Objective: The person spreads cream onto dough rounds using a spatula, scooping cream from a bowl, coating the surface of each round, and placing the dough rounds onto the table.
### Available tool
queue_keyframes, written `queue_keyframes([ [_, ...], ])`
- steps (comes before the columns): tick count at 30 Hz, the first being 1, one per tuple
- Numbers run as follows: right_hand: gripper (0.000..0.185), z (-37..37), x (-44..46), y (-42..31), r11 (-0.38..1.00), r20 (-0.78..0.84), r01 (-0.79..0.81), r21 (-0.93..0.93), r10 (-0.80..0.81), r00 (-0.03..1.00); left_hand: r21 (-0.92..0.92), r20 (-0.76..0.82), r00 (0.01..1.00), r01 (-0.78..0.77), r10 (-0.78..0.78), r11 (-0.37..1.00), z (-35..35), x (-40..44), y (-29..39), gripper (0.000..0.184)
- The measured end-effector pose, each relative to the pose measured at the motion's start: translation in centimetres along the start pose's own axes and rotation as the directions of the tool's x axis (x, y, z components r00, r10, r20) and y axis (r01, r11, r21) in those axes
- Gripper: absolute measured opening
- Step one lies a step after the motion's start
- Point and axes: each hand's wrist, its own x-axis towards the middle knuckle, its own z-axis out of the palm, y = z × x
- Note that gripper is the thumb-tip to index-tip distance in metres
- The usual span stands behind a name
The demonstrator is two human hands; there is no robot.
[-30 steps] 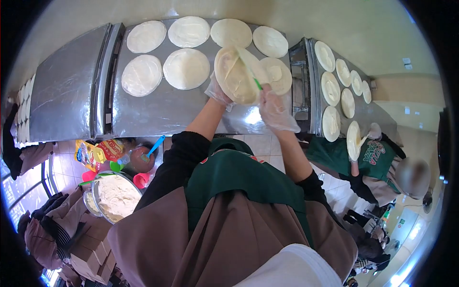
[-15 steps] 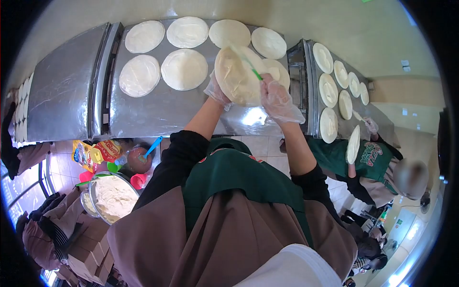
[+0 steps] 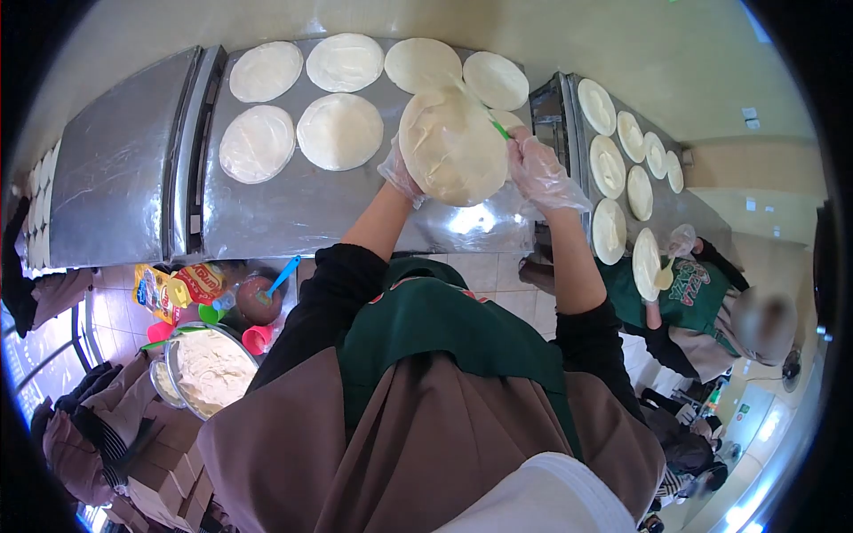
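Raised over the metal table (image 3: 267, 213) is a round flatbread (image 3: 449, 151) coated with pale cream. My left hand (image 3: 402, 171), in a clear plastic glove, grips its left edge from beneath. My right hand (image 3: 540, 169), gloved too, is closed round the green handle of a spatula (image 3: 499, 129). The spatula's pale blade is blurred over the bread's upper right edge. Behind the raised bread, another round (image 3: 506, 118) is mostly hidden. Several cream-coated rounds, among them one (image 3: 340, 131) to the left, lie flat on the metal.
A big bowl of cream (image 3: 213, 369) stands at lower left, near a blue-handled utensil (image 3: 284, 277), a pink cup (image 3: 258, 338) and food packets (image 3: 197, 282). At right, a co-worker (image 3: 684, 284) holds a coated round (image 3: 646, 263) beside another table (image 3: 662, 204) bearing several rounds.
The spatula and my right hand have moved right, and the held bread shows more of its face. The co-worker's spatula moved from the table back to their round.
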Motion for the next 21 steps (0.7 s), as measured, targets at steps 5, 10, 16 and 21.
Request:
queue_keyframes([
  [5,0.017,-0.8,-0.8,-2.8,0.992,0.084,0.124,-0.039,-0.120,0.989,0.126,-0.111,0.994,-0.005,0.019,0.992,-1.3,0.7,-0.3,0.049],
  [10,0.009,-1.3,-2.1,-4.1,0.935,0.119,0.331,0.127,-0.346,0.931,0.167,-0.104,0.994,0.008,0.010,0.986,-1.8,0.7,-0.5,0.049],
  [16,0.019,0.8,-4.1,0.2,0.997,-0.126,-0.023,0.069,0.032,0.992,0.129,-0.047,0.998,-0.023,0.030,0.991,-0.5,-0.3,-0.7,0.049],
  [21,0.020,2.5,-6.2,-2.5,0.993,0.019,-0.109,0.035,0.109,0.994,0.011,0.117,0.993,0.022,-0.024,1.000,-2.0,0.2,-1.2,0.049],
])
